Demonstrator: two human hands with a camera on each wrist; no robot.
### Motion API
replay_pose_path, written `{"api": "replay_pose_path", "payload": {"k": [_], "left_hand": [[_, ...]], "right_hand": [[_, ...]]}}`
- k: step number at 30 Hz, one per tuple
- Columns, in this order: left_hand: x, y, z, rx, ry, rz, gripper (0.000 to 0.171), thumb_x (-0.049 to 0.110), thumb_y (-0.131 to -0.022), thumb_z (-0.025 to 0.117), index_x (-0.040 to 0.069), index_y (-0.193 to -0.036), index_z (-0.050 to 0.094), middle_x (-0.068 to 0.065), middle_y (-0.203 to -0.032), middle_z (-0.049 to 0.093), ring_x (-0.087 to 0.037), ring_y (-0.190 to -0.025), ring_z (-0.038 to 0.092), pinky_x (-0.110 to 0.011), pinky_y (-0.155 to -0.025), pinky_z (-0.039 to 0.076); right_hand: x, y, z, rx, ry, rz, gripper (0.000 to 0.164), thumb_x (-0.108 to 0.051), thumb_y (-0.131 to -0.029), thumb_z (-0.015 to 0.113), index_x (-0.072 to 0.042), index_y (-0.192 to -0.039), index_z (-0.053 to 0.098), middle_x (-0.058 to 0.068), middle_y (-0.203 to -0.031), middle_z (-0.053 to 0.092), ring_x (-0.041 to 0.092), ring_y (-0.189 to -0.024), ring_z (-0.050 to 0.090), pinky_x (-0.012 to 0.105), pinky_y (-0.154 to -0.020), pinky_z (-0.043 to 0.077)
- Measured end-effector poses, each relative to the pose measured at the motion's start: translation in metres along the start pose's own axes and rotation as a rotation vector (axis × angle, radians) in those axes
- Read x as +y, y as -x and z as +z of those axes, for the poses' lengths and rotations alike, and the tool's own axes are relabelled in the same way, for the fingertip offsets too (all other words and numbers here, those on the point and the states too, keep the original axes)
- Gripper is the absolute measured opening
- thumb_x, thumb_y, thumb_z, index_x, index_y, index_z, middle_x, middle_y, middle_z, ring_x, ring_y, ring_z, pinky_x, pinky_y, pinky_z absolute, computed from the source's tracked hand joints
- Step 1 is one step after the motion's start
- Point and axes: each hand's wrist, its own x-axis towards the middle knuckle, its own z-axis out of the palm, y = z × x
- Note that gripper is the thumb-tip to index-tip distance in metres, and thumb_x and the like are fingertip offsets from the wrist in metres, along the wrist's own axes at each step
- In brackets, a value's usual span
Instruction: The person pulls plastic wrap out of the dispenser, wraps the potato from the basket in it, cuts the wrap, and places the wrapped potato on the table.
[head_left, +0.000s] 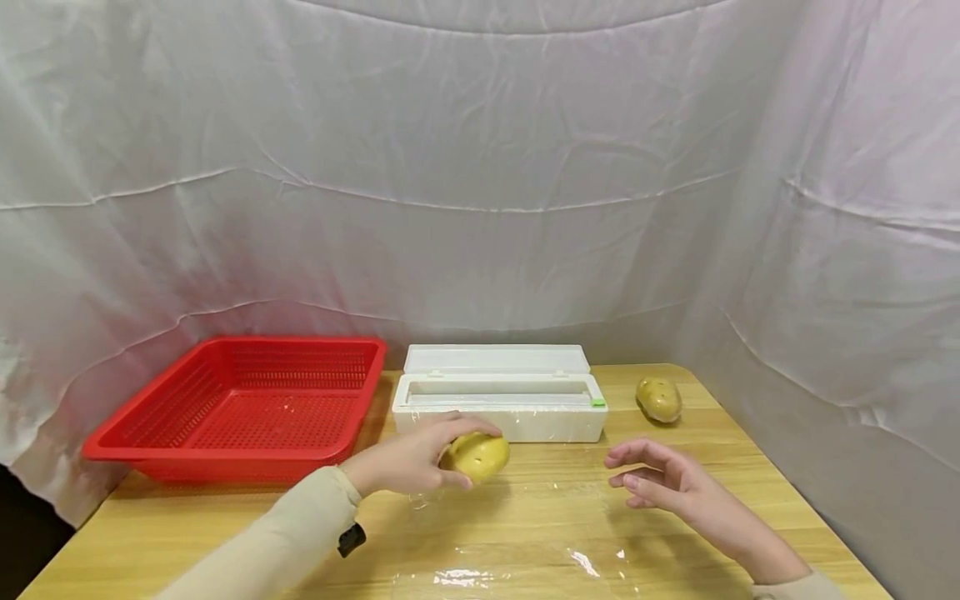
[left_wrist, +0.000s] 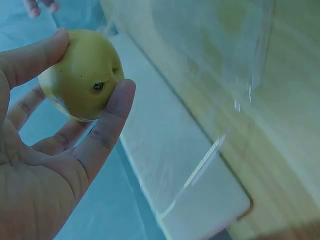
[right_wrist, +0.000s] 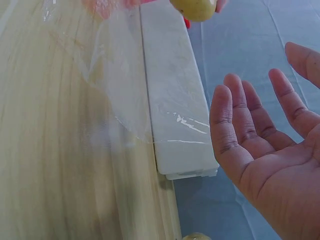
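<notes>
My left hand point(head_left: 408, 457) grips a yellow potato point(head_left: 483, 456) above the table, thumb and fingers around its sides. In the left wrist view the potato point(left_wrist: 85, 70) shows a few dark spots. Below it, a sheet of clear cling film point(head_left: 525, 521) lies over the wood, its edges hard to make out. The film reaches the front of a white dispenser box point(head_left: 498, 423), whose lid point(head_left: 497, 359) stands up at the back. My right hand point(head_left: 678, 492) hovers over the table right of the film, fingers relaxed and slightly bent, holding nothing.
A red plastic basket point(head_left: 240, 454) with perforated walls stands at the back left. At the back right lies a second potato point(head_left: 660, 399), shiny and apparently wrapped in film. A small green piece point(head_left: 597, 402) sits on the box's right end. Grey cloth point(head_left: 480, 208) hangs behind the table.
</notes>
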Motion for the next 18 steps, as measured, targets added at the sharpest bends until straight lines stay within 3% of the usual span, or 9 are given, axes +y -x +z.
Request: {"api": "replay_pose_path", "payload": {"k": [3, 10, 18], "left_hand": [[0.004, -0.005, 0.01, -0.027, -0.005, 0.001, 0.071, 0.013, -0.089, 0.086, 0.027, -0.152, 0.057, -0.002, -0.149, 0.061, -0.019, -0.132, 0.057, -0.044, -0.11, 0.05], [0.01, -0.012, 0.028, -0.093, -0.006, -0.042, 0.072, 0.017, -0.088, 0.087, 0.037, -0.15, 0.057, 0.0, -0.142, 0.062, -0.011, -0.125, 0.057, -0.041, -0.106, 0.052], [0.017, -0.016, 0.037, -0.136, 0.003, -0.021, 0.069, 0.017, -0.089, 0.087, 0.034, -0.149, 0.059, 0.01, -0.152, 0.06, -0.012, -0.136, 0.054, -0.043, -0.116, 0.048]], "right_hand": [[0.002, 0.0, 0.0, -0.004, -0.004, -0.001, 0.035, -0.004, -0.111, 0.052, 0.005, -0.145, 0.05, -0.006, -0.139, 0.067, 0.011, -0.123, 0.07, 0.035, -0.094, 0.063], [0.004, 0.0, 0.001, 0.003, 0.003, 0.016, 0.035, -0.006, -0.111, 0.053, 0.004, -0.145, 0.051, -0.006, -0.139, 0.067, 0.012, -0.124, 0.07, 0.035, -0.094, 0.063], [0.005, 0.001, 0.001, 0.007, 0.001, 0.033, 0.036, -0.007, -0.111, 0.054, 0.007, -0.144, 0.05, -0.006, -0.137, 0.067, 0.012, -0.123, 0.071, 0.034, -0.094, 0.063]]}}
